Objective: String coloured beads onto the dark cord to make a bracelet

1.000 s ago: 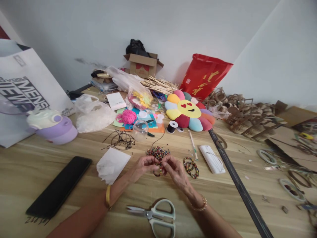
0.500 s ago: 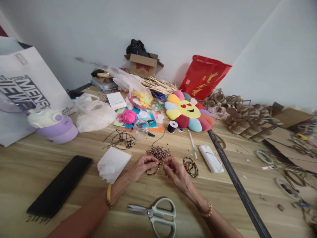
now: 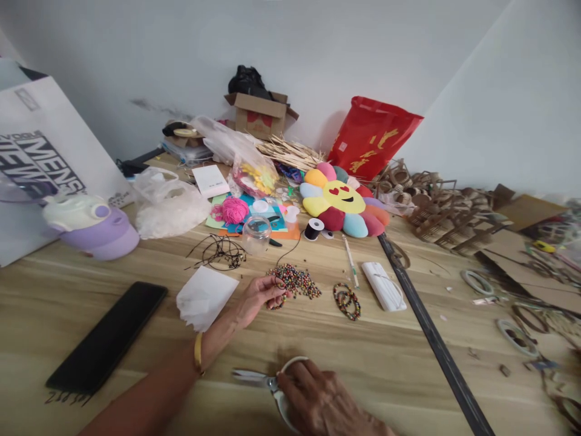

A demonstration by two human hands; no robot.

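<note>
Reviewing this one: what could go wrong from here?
The left hand pinches a beaded string beside the loose beads: if the fingers slip, strung beads might come off, or a knock could scatter the pile. The right hand is on the scissors, whose tips point toward the left forearm; a careless lift might nick it.

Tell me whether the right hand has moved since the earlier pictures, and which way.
Yes. Judged against the beaded bracelets, the right hand has come from beside the bead pile toward the person, down to the scissors.
</note>
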